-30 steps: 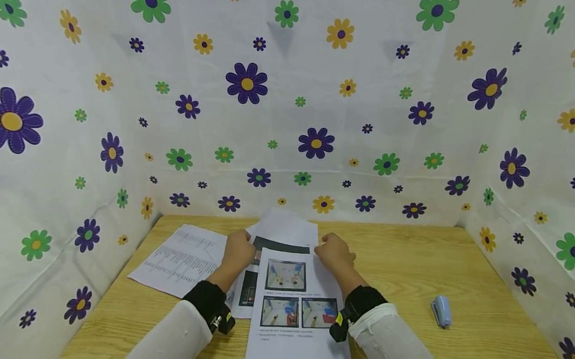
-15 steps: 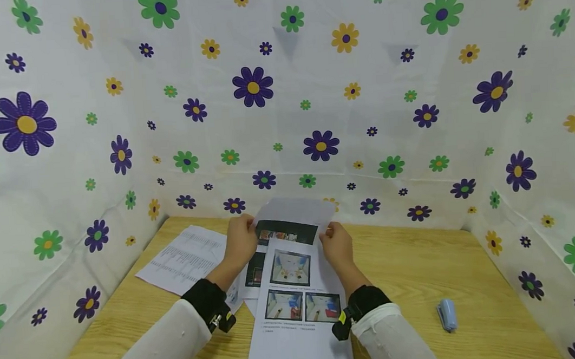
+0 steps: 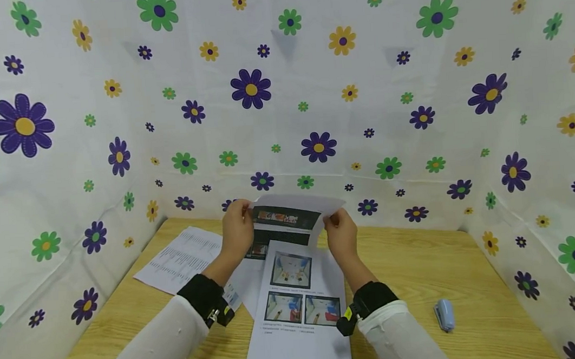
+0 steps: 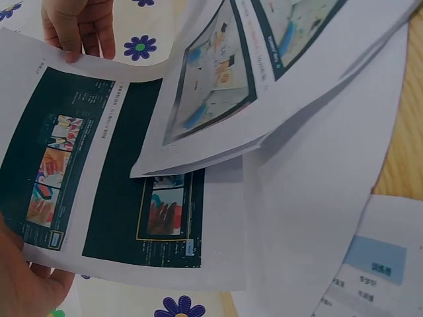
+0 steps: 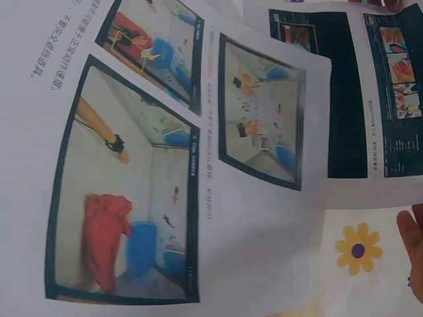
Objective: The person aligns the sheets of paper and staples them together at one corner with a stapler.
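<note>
Both our hands are raised off the surface [image 3: 419, 270] at about 12 o'clock from our body, forearms in white sleeves with black wrist bands reaching forward and converging on one sheet. Our left hand [image 3: 237, 232] pinches the left top corner of the dark-printed sheet [image 3: 285, 223], fingers curled round its edge with the thumb on the near face; in the left wrist view only the heel of that hand shows at the lower left, under the sheet's edge. Our right hand [image 3: 340, 235] pinches the right top corner of the same sheet, fingers bent over the paper; in the left wrist view its fingers [image 4: 79, 26] close on the paper's far corner. Between the two hands the sheet's far edge is lifted clear of the surface and tilted toward us, its near part tucked under another page.

That other page, the photo sheet [image 3: 296, 304], lies flat at 6 o'clock from the lifted sheet, running down between our forearms, with three colour pictures on it. In the right wrist view it fills most of the frame and overlaps the dark-printed sheet.

At 9 o'clock from our left hand a text sheet [image 3: 181, 258] lies flat, its near corner partly under the other pages. A small light-blue stapler [image 3: 443, 313] rests at 4 o'clock, well apart from the papers. Flowered cloth [image 3: 312, 91] walls the surface on three sides.
</note>
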A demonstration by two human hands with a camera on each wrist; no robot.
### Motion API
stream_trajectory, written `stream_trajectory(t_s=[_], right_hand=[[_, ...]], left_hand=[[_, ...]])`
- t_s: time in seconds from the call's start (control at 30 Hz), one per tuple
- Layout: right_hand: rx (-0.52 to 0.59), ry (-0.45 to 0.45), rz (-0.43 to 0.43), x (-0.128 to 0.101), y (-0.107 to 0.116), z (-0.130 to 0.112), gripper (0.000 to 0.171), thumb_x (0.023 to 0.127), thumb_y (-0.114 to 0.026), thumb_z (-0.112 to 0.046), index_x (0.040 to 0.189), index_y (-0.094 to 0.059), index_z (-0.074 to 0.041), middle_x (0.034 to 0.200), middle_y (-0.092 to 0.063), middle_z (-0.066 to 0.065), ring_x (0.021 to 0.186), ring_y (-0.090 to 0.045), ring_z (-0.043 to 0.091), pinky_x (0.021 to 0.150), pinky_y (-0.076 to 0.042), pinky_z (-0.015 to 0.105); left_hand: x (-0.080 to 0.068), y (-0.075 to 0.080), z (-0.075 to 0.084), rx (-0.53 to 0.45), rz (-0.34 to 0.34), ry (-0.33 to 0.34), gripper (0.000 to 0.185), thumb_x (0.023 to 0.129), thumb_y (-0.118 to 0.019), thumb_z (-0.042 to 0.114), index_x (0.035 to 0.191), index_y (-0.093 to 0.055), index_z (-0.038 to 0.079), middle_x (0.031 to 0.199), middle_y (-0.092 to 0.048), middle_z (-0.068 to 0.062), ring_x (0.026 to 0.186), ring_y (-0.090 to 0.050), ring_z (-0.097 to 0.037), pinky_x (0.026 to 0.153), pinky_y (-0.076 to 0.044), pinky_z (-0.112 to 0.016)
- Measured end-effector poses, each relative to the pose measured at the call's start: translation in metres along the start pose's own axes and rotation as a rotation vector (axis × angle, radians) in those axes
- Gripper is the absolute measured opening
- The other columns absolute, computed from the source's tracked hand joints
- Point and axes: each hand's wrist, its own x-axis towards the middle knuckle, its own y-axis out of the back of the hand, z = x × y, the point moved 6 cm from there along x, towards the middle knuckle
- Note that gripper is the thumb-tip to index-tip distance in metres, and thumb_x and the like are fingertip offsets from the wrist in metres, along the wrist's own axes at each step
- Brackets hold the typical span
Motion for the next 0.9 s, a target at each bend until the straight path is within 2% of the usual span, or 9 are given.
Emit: stream_trajectory(t_s=[0.17, 0.33, 0.47, 0.57, 0.63, 0.73, 0.8, 0.9], right_hand=[[0.050, 0.122, 0.021, 0.003, 0.010, -0.021, 0.013, 0.103, -0.061, -0.011, 0.115, -0.065, -0.009, 0.112, -0.070, 0.012, 0.104, -0.069, 0.028, 0.090, -0.058, 0.043], [0.091, 0.182, 0.037, 0.005, 0.020, -0.040, 0.011, 0.103, -0.061, -0.011, 0.113, -0.066, -0.009, 0.114, -0.070, 0.012, 0.105, -0.068, 0.028, 0.090, -0.057, 0.044], [0.133, 0.227, 0.032, 0.003, 0.029, -0.052, 0.014, 0.102, -0.062, -0.009, 0.115, -0.066, -0.006, 0.115, -0.069, 0.011, 0.107, -0.066, 0.023, 0.091, -0.055, 0.033], [0.237, 0.221, 0.005, 0.001, 0.035, -0.056, 0.016, 0.102, -0.061, -0.006, 0.117, -0.065, -0.001, 0.117, -0.067, 0.014, 0.109, -0.063, 0.021, 0.089, -0.053, 0.023], [0.258, 0.217, 0.002, -0.001, 0.040, -0.059, 0.017, 0.102, -0.062, -0.006, 0.118, -0.065, 0.000, 0.118, -0.067, 0.015, 0.109, -0.063, 0.021, 0.087, -0.052, 0.018], [0.229, 0.225, 0.014, -0.003, 0.049, -0.063, 0.017, 0.102, -0.063, -0.008, 0.117, -0.066, -0.001, 0.114, -0.069, 0.016, 0.104, -0.066, 0.022, 0.084, -0.052, 0.018], [0.170, 0.228, 0.032, -0.005, 0.055, -0.066, 0.016, 0.102, -0.063, -0.012, 0.115, -0.066, -0.004, 0.110, -0.070, 0.014, 0.100, -0.067, 0.021, 0.082, -0.053, 0.018], [0.155, 0.205, 0.037, -0.008, 0.061, -0.069, 0.013, 0.102, -0.063, -0.013, 0.111, -0.064, -0.002, 0.106, -0.069, 0.013, 0.095, -0.066, 0.021, 0.078, -0.053, 0.020]], left_hand=[[0.007, 0.011, 0.013, -0.033, 0.051, -0.051, 0.016, 0.107, -0.047, 0.003, 0.109, -0.062, 0.001, 0.108, -0.065, -0.017, 0.099, -0.062, -0.031, 0.089, -0.053, -0.044], [0.011, 0.021, 0.032, -0.079, 0.087, -0.091, 0.017, 0.107, -0.044, 0.002, 0.110, -0.061, 0.003, 0.109, -0.063, -0.014, 0.098, -0.059, -0.026, 0.087, -0.053, -0.040], [0.012, 0.027, 0.047, -0.118, 0.088, -0.119, 0.016, 0.107, -0.046, 0.002, 0.111, -0.061, 0.004, 0.112, -0.063, -0.013, 0.102, -0.060, -0.024, 0.088, -0.056, -0.042], [0.012, 0.029, 0.056, -0.135, 0.076, -0.139, 0.014, 0.107, -0.048, 0.005, 0.112, -0.061, 0.005, 0.113, -0.063, -0.011, 0.101, -0.060, -0.023, 0.086, -0.056, -0.039], [0.012, 0.031, 0.062, -0.142, 0.067, -0.147, 0.014, 0.108, -0.048, 0.006, 0.113, -0.061, 0.005, 0.114, -0.063, -0.011, 0.101, -0.060, -0.021, 0.086, -0.055, -0.036], [0.010, 0.032, 0.068, -0.155, 0.050, -0.138, 0.014, 0.108, -0.049, 0.009, 0.113, -0.061, 0.006, 0.112, -0.065, -0.010, 0.098, -0.061, -0.021, 0.083, -0.054, -0.032], [0.009, 0.032, 0.070, -0.178, 0.026, -0.114, 0.014, 0.108, -0.049, 0.011, 0.115, -0.060, 0.006, 0.113, -0.066, -0.010, 0.098, -0.062, -0.021, 0.083, -0.054, -0.034], [0.006, 0.032, 0.069, -0.221, -0.021, -0.059, 0.016, 0.108, -0.051, 0.012, 0.121, -0.059, 0.006, 0.114, -0.066, -0.010, 0.102, -0.065, -0.023, 0.088, -0.055, -0.040]])
